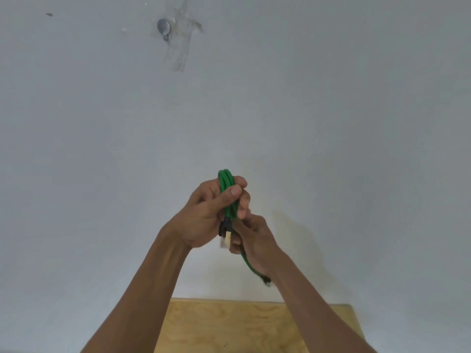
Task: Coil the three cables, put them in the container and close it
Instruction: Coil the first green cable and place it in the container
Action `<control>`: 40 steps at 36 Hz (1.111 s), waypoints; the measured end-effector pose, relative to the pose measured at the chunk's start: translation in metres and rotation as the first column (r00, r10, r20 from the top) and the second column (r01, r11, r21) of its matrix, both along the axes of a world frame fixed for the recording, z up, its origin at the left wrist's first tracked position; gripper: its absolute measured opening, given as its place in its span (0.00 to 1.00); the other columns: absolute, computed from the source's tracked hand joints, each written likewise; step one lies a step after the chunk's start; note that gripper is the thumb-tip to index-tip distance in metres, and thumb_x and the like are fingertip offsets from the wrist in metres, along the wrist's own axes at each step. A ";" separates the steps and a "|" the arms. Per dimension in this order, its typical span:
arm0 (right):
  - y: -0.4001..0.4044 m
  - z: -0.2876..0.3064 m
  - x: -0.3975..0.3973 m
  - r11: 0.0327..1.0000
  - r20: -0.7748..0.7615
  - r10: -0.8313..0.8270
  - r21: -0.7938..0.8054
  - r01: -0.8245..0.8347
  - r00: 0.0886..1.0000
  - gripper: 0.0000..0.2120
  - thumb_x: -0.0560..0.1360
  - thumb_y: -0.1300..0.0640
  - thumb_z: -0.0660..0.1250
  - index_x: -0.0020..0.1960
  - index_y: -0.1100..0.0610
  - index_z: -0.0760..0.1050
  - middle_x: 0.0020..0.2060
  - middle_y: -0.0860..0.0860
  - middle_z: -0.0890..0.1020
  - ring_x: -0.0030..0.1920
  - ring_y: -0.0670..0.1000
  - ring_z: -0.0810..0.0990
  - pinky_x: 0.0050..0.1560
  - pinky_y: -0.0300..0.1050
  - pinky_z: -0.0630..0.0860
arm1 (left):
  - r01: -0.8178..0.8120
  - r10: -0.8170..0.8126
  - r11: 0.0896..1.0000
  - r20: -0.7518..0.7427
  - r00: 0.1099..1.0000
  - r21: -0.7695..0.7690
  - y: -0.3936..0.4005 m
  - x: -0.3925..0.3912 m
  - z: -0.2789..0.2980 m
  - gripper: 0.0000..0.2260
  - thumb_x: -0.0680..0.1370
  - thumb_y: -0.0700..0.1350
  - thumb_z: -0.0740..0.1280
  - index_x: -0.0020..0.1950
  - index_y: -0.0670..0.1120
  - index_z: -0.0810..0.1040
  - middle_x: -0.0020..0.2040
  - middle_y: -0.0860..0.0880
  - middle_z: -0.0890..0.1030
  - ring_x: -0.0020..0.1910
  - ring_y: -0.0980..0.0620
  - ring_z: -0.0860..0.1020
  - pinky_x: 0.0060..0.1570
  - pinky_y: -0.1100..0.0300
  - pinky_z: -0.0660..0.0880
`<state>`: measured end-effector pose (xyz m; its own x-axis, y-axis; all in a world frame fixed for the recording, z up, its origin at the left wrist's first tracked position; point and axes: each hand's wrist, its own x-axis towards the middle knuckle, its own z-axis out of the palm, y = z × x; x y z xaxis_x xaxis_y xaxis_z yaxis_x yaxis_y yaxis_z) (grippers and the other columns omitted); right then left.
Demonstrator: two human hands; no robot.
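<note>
Green cable (pixel 227 193), folded into a tight bundle of several loops, stands upright in front of me, raised between both of my hands against a pale grey-white wall (pixel 331 110). Going from left to right: my left forearm rises from the bottom left, and my left hand (pixel 209 212) wraps around the bundle, fingers curled behind it and thumb pressed across the front, so the grip is closed on the loops. The top bend of the bundle pokes out above my fingers. Below that hand a black-booted plug with a gold metal tip and clear end (pixel 225 235) hangs down between my two palms. Just to the right and a little lower, my right hand (pixel 257 240) pinches the lower part of the same cable, fingers curled around it. A short loose tail runs down along my right wrist and ends in a second small plug (pixel 266 280), slightly blurred. Beneath my arms, at the bottom edge, lies the far part of a light plywood table (pixel 229 324) pushed against the wall. High on the wall, upper left, a small grey round fitting (pixel 163 28) sits under strips of clear tape.
</note>
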<state>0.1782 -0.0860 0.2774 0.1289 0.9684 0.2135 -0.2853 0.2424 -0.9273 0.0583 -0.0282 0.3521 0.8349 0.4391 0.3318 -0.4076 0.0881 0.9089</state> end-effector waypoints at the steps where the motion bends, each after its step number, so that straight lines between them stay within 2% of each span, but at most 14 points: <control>1: -0.003 -0.001 -0.002 1.000 0.008 -0.006 0.015 0.006 1.000 0.12 0.78 0.51 0.64 0.39 0.55 0.79 0.29 0.48 0.73 0.29 0.47 0.61 0.29 0.41 0.59 | -0.023 0.023 1.000 -0.009 1.000 0.009 0.004 0.000 0.000 0.07 0.80 0.41 0.63 0.54 0.39 0.73 0.36 0.45 0.79 0.34 0.51 0.78 0.38 0.60 0.79; 5: -0.009 -0.002 -0.005 0.998 0.158 -0.070 0.011 0.070 0.985 0.10 0.82 0.57 0.61 0.51 0.60 0.80 0.36 0.58 0.70 0.32 0.54 0.58 0.30 0.46 0.56 | -0.103 0.111 0.989 -0.080 0.991 0.104 0.017 -0.001 -0.003 0.08 0.79 0.42 0.64 0.56 0.39 0.74 0.40 0.46 0.81 0.38 0.50 0.79 0.49 0.56 0.77; 9: -0.014 -0.001 0.000 0.985 0.369 -0.171 0.045 0.166 0.913 0.10 0.82 0.63 0.62 0.58 0.59 0.81 0.30 0.43 0.77 0.30 0.47 0.66 0.29 0.37 0.63 | -0.140 0.163 0.977 -0.135 0.977 0.160 0.024 -0.002 -0.004 0.07 0.81 0.41 0.62 0.57 0.39 0.75 0.44 0.44 0.83 0.42 0.49 0.82 0.46 0.58 0.79; 13: -0.021 0.012 0.011 0.975 0.656 -0.211 0.093 0.200 0.724 0.11 0.78 0.61 0.67 0.58 0.54 0.83 0.40 0.50 0.86 0.32 0.57 0.76 0.33 0.44 0.73 | -0.209 0.308 0.900 -0.219 0.926 0.382 0.028 -0.004 -0.008 0.08 0.84 0.40 0.61 0.58 0.36 0.75 0.48 0.43 0.84 0.47 0.46 0.83 0.52 0.57 0.78; 15: -0.025 0.023 0.018 0.978 0.758 -0.193 0.094 0.188 0.623 0.12 0.77 0.61 0.67 0.59 0.53 0.83 0.45 0.47 0.87 0.36 0.50 0.81 0.38 0.42 0.77 | -0.243 0.392 0.849 -0.251 0.885 0.469 0.028 -0.005 -0.008 0.09 0.84 0.39 0.59 0.56 0.35 0.76 0.47 0.46 0.84 0.47 0.49 0.83 0.52 0.60 0.77; 17: -0.027 0.039 0.026 0.974 0.870 -0.208 0.143 0.175 0.447 0.13 0.77 0.59 0.68 0.58 0.48 0.82 0.47 0.43 0.86 0.40 0.42 0.81 0.45 0.41 0.78 | -0.239 0.462 0.790 -0.291 0.838 0.565 0.027 -0.006 -0.008 0.11 0.84 0.40 0.59 0.49 0.38 0.78 0.45 0.50 0.83 0.44 0.54 0.83 0.50 0.64 0.76; 19: -0.029 0.060 0.033 0.966 0.935 -0.242 0.207 0.155 0.258 0.10 0.76 0.54 0.69 0.56 0.44 0.82 0.44 0.39 0.85 0.36 0.39 0.77 0.45 0.42 0.76 | -0.210 0.483 0.770 -0.335 0.809 0.603 0.024 -0.007 -0.010 0.17 0.85 0.44 0.58 0.42 0.40 0.78 0.42 0.46 0.82 0.40 0.54 0.81 0.46 0.62 0.76; 21: -0.027 0.082 0.040 0.965 0.944 -0.255 0.237 0.107 0.208 0.05 0.76 0.52 0.71 0.51 0.45 0.83 0.35 0.36 0.82 0.31 0.39 0.75 0.40 0.41 0.71 | -0.173 0.483 0.776 -0.394 0.782 0.607 0.017 -0.007 -0.013 0.25 0.86 0.53 0.51 0.43 0.36 0.77 0.37 0.41 0.82 0.36 0.49 0.79 0.43 0.55 0.75; 23: -0.023 0.101 0.047 0.969 0.928 -0.247 0.242 0.054 0.278 0.03 0.73 0.53 0.74 0.47 0.48 0.84 0.33 0.41 0.83 0.31 0.42 0.77 0.38 0.43 0.73 | -0.148 0.458 0.805 -0.444 0.770 0.574 0.005 -0.004 -0.014 0.33 0.84 0.60 0.43 0.46 0.36 0.76 0.34 0.43 0.81 0.32 0.49 0.76 0.39 0.58 0.73; 25: -0.014 0.109 0.053 0.971 0.877 -0.231 0.238 0.037 0.422 0.06 0.70 0.56 0.77 0.46 0.54 0.85 0.36 0.47 0.85 0.35 0.47 0.82 0.40 0.47 0.79 | -0.145 0.405 0.848 -0.447 0.798 0.509 -0.009 -0.001 -0.012 0.36 0.80 0.64 0.39 0.46 0.38 0.76 0.31 0.43 0.78 0.29 0.49 0.74 0.37 0.59 0.73; 28: -0.003 0.104 0.060 0.975 0.731 -0.179 0.219 0.022 0.659 0.06 0.69 0.59 0.78 0.44 0.59 0.84 0.39 0.51 0.86 0.41 0.52 0.84 0.46 0.48 0.81 | -0.193 0.357 0.893 -0.379 0.854 0.406 -0.022 0.001 -0.012 0.34 0.79 0.67 0.41 0.42 0.41 0.74 0.27 0.45 0.73 0.25 0.49 0.70 0.37 0.50 0.72; 33: 0.002 0.073 0.054 0.990 0.377 0.098 0.058 -0.129 0.921 0.06 0.76 0.57 0.69 0.45 0.59 0.79 0.47 0.53 0.83 0.47 0.52 0.83 0.49 0.48 0.79 | -0.257 0.329 0.931 -0.297 0.896 0.258 -0.027 -0.001 -0.014 0.34 0.77 0.72 0.48 0.37 0.43 0.74 0.23 0.46 0.67 0.21 0.49 0.63 0.30 0.56 0.70; 37: 0.000 0.055 0.036 0.995 0.212 0.028 0.084 -0.047 0.977 0.10 0.77 0.52 0.67 0.44 0.58 0.79 0.35 0.55 0.82 0.37 0.54 0.81 0.42 0.48 0.79 | -0.320 0.342 0.939 -0.243 0.908 0.129 -0.026 -0.002 -0.017 0.31 0.75 0.70 0.60 0.34 0.41 0.73 0.20 0.46 0.65 0.18 0.50 0.62 0.29 0.58 0.69; 40: 0.001 0.049 0.027 0.985 0.196 -0.137 0.135 0.111 0.971 0.10 0.75 0.50 0.70 0.44 0.57 0.81 0.36 0.58 0.82 0.39 0.58 0.81 0.45 0.57 0.80 | -0.458 0.463 0.886 -0.213 0.860 0.077 -0.025 0.000 -0.018 0.30 0.75 0.65 0.65 0.35 0.37 0.74 0.20 0.46 0.66 0.18 0.50 0.62 0.28 0.59 0.68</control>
<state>0.2054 -0.0853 0.3266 0.1877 0.9126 0.3632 -0.0538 0.3787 -0.9240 0.0580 -0.0527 0.3341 0.5916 0.7860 0.1792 -0.1869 -0.0825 0.9789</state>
